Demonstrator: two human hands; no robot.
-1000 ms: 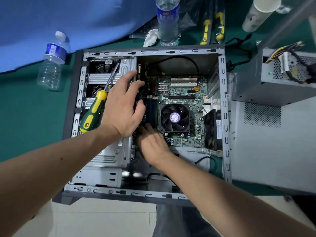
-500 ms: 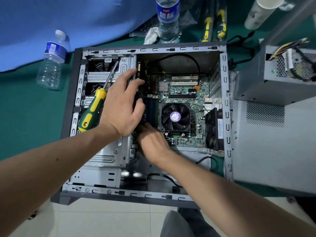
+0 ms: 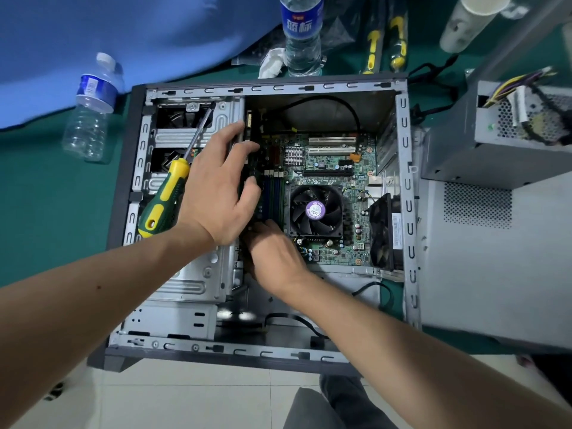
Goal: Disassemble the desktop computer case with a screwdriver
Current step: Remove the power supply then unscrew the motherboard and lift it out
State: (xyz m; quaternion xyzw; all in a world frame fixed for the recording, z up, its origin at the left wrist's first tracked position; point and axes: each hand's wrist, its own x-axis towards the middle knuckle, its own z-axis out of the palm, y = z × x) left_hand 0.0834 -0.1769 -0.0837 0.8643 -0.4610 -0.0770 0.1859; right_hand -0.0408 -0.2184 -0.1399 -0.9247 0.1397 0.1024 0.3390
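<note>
The desktop case (image 3: pixel 278 87) lies open on its side. Inside it is the green motherboard (image 3: pixel 328 168) with a black CPU fan (image 3: pixel 315 210). My left hand (image 3: pixel 216 187) grips the motherboard's left edge beside the drive cage (image 3: pixel 185 283), with the fingers curled over the edge. My right hand (image 3: pixel 272 255) holds the board's lower left corner, and its fingertips are tucked out of sight under the left hand. A green and yellow screwdriver (image 3: pixel 167 196) lies on the drive cage just left of my left hand, and neither hand holds it.
The removed power supply (image 3: pixel 495 140) and the grey side panel (image 3: pixel 483 258) lie to the right of the case. Two water bottles (image 3: pixel 93 109) (image 3: pixel 301 35) are at the back, one lying and one standing. More screwdrivers (image 3: pixel 385 41) and a paper cup (image 3: pixel 470 20) are behind the case. A rear case fan (image 3: pixel 383 230) stands at the board's right.
Both hands stay at the motherboard's left edge and have barely shifted. The view has drifted slightly, and the screwdriver has not moved.
</note>
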